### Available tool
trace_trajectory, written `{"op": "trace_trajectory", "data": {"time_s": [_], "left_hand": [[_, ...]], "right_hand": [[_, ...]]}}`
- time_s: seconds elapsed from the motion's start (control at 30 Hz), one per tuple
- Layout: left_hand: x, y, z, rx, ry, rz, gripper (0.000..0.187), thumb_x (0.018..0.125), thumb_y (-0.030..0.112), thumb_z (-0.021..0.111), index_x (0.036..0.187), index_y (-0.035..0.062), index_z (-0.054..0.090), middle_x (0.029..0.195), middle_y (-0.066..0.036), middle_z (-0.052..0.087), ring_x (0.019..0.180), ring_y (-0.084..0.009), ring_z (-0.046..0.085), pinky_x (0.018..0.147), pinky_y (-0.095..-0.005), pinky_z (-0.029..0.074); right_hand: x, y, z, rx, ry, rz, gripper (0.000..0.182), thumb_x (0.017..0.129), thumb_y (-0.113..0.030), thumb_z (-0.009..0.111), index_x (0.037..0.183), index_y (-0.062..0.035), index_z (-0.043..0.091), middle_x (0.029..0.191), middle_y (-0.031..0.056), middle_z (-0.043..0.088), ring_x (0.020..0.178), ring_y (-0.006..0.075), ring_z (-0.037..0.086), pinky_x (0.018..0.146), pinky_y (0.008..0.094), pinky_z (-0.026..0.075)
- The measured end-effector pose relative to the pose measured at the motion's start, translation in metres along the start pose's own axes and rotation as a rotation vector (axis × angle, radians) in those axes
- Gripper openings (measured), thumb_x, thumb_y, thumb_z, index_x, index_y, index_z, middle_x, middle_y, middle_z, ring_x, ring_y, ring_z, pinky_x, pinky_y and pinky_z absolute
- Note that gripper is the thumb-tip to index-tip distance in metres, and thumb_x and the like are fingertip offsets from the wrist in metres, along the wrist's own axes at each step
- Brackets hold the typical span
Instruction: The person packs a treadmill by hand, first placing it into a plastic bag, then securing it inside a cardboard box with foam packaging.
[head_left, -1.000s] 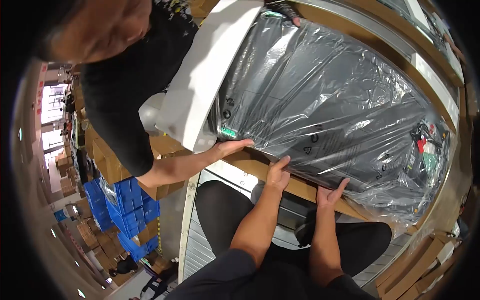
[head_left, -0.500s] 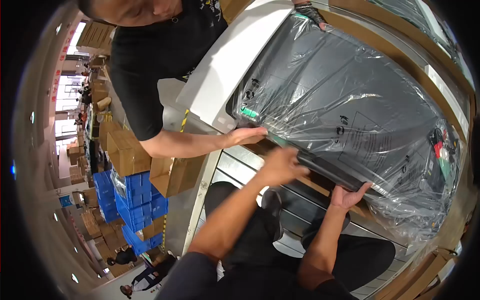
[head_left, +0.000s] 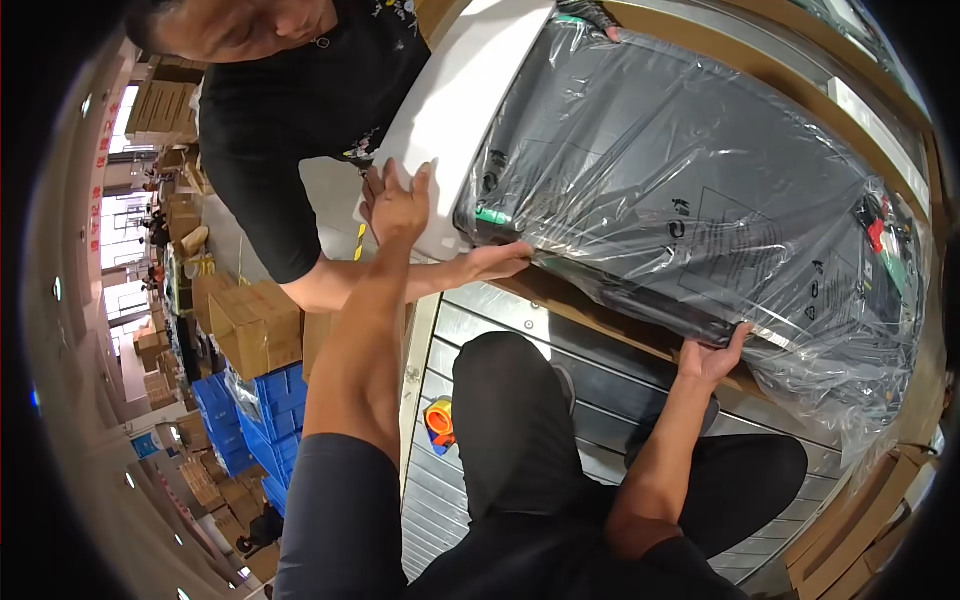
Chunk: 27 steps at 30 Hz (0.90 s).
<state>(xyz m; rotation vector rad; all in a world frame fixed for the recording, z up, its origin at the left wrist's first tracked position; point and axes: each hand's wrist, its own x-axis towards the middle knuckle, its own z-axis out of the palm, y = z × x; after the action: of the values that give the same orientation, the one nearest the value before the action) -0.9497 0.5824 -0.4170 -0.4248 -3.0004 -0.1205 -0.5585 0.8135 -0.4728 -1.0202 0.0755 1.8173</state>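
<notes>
A large flat dark panel (head_left: 640, 170) in a clear plastic bag lies tilted over an open cardboard box (head_left: 600, 318). My right hand (head_left: 708, 358) grips its near lower edge, thumb on top and fingers underneath. My left hand (head_left: 398, 205) is stretched out with fingers spread, at the edge of a white foam piece (head_left: 455, 120) beside the panel's left end; whether it presses on the foam is hard to tell. A co-worker's hand (head_left: 500, 260) supports the panel's near left corner, and their other hand (head_left: 600, 20) is at the far left corner.
The box rests on a slatted metal conveyor (head_left: 480, 490). An orange and blue tape dispenser (head_left: 440, 422) lies near my knee. The co-worker (head_left: 280, 140) stands at the left. Behind are blue crates (head_left: 270, 400) and cardboard boxes (head_left: 255, 320). Bagged cables (head_left: 875, 235) show at the panel's right end.
My left hand has moved from the panel's near edge up and left to the white foam. My right hand still holds the edge. The tape dispenser has come into sight.
</notes>
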Motion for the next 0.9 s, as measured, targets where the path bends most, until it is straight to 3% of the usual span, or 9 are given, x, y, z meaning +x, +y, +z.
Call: {"op": "trace_trajectory", "data": {"time_s": [0.13, 0.33, 0.47, 0.5, 0.6, 0.7, 0.8, 0.9], "left_hand": [[-0.023, 0.015, 0.001, 0.002, -0.017, -0.07, 0.075, 0.084, 0.062, 0.041, 0.137, 0.0092, 0.035, 0.143, -0.022, 0.026, 0.132, -0.0391, 0.021, 0.104, -0.0551, 0.019], [-0.055, 0.04, 0.026, 0.091, 0.066, -0.068, 0.079, 0.082, 0.059, 0.047, 0.138, 0.0053, 0.03, 0.143, -0.026, 0.02, 0.133, -0.0399, 0.016, 0.102, -0.0557, 0.019], [-0.042, 0.034, 0.015, 0.062, 0.109, 0.035, 0.081, 0.078, 0.059, 0.052, 0.132, 0.0017, 0.038, 0.136, -0.024, 0.031, 0.128, -0.0393, 0.026, 0.097, -0.0564, 0.024], [-0.034, 0.029, 0.012, 0.066, 0.146, -0.017, 0.079, 0.076, 0.061, 0.053, 0.125, -0.0003, 0.044, 0.132, -0.025, 0.037, 0.121, -0.0391, 0.038, 0.095, -0.0524, 0.03], [-0.005, 0.008, 0.009, -0.038, -0.109, -0.294, 0.075, 0.077, 0.062, 0.051, 0.117, -0.0013, 0.049, 0.121, -0.026, 0.047, 0.109, -0.04, 0.049, 0.091, -0.0484, 0.037], [-0.012, 0.001, 0.018, -0.168, -0.103, -0.324, 0.072, 0.079, 0.062, 0.048, 0.11, -0.0022, 0.051, 0.107, -0.026, 0.055, 0.099, -0.0416, 0.054, 0.088, -0.0457, 0.041], [-0.012, -0.005, 0.029, -0.132, -0.13, -0.368, 0.072, 0.081, 0.062, 0.046, 0.109, -0.0039, 0.051, 0.106, -0.026, 0.055, 0.098, -0.0427, 0.053, 0.089, -0.0466, 0.04], [-0.016, -0.014, 0.041, -0.161, -0.104, -0.232, 0.073, 0.081, 0.061, 0.046, 0.113, -0.005, 0.047, 0.113, -0.027, 0.051, 0.102, -0.0429, 0.051, 0.09, -0.0475, 0.04]], "right_hand": [[0.017, -0.003, -0.023, 0.019, -0.037, 0.027, 0.049, 0.083, -0.032, 0.066, 0.12, -0.0052, 0.049, 0.119, 0.01, 0.054, 0.107, 0.0284, 0.051, 0.095, 0.0473, 0.041], [0.052, 0.003, -0.051, -0.037, -0.014, -0.023, 0.061, 0.083, -0.043, 0.062, 0.126, -0.0022, 0.045, 0.126, 0.0126, 0.051, 0.113, 0.0311, 0.048, 0.098, 0.05, 0.038], [0.046, 0.005, -0.039, -0.098, 0.005, -0.062, 0.06, 0.084, -0.041, 0.061, 0.127, -0.0034, 0.045, 0.127, 0.013, 0.05, 0.114, 0.0316, 0.048, 0.098, 0.0507, 0.038], [0.048, 0.006, -0.039, -0.118, 0.001, -0.086, 0.059, 0.084, -0.041, 0.061, 0.127, -0.0036, 0.045, 0.127, 0.013, 0.05, 0.114, 0.0316, 0.048, 0.098, 0.0508, 0.038], [0.053, 0.007, -0.046, -0.093, -0.022, -0.087, 0.057, 0.085, -0.039, 0.061, 0.127, -0.0047, 0.045, 0.127, 0.0129, 0.049, 0.115, 0.0311, 0.048, 0.099, 0.0506, 0.038], [0.05, 0.004, -0.039, -0.062, 0.055, -0.108, 0.057, 0.084, -0.038, 0.062, 0.127, -0.0043, 0.045, 0.128, 0.0131, 0.049, 0.115, 0.0303, 0.047, 0.099, 0.0494, 0.038], [0.043, 0.001, -0.034, -0.109, 0.017, -0.058, 0.057, 0.084, -0.037, 0.063, 0.127, -0.0044, 0.045, 0.127, 0.0129, 0.049, 0.114, 0.0302, 0.048, 0.099, 0.0491, 0.038], [0.041, -0.004, -0.04, -0.115, 0.056, -0.066, 0.058, 0.084, -0.038, 0.063, 0.127, -0.0049, 0.045, 0.127, 0.0121, 0.05, 0.114, 0.03, 0.048, 0.099, 0.0485, 0.038]]}}
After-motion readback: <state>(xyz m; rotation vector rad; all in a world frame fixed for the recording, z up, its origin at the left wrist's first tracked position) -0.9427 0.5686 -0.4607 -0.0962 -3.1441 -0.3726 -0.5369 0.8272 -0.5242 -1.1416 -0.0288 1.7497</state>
